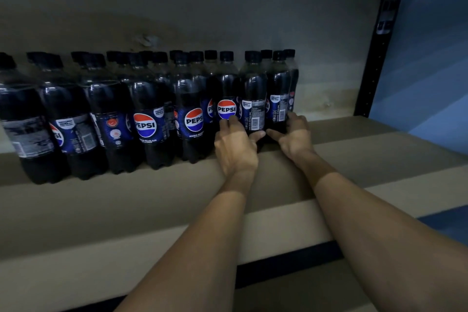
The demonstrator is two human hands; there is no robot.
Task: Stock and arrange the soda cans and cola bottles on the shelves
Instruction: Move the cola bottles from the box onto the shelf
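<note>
Two grips grasping upright bottles, left hand [235, 145] logo bottle [226, 83], right hand [295, 137] end bottle [278, 83]

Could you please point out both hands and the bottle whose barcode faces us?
left hand [234, 145]: head view, back of the hand.
right hand [295, 137]: head view, back of the hand.
barcode bottle [253, 83]: head view, dark body above its label.
</note>
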